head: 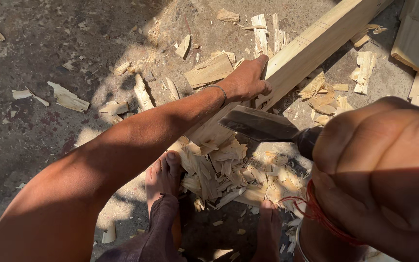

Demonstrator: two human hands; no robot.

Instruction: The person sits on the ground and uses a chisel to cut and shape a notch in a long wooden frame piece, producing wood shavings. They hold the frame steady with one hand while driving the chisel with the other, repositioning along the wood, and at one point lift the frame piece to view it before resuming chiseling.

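Closest in, the right hand (389, 174) is clenched into a tight fist around the handle of a broad-bladed adze (260, 125), its blade raised over the wood chips (229, 174). Farther out, the left arm is stretched forward, the left hand (248, 80) clamped over the pale wooden beam (306, 51), which is propped slanting above the ground.

An open-air woodworking spot on bare, sunlit ground (49, 43): pale wood chips (219, 170) heaped near the feet, offcuts (209, 70) scattered far across the dirt (no bench), sawn timber (418, 43) stacked far right
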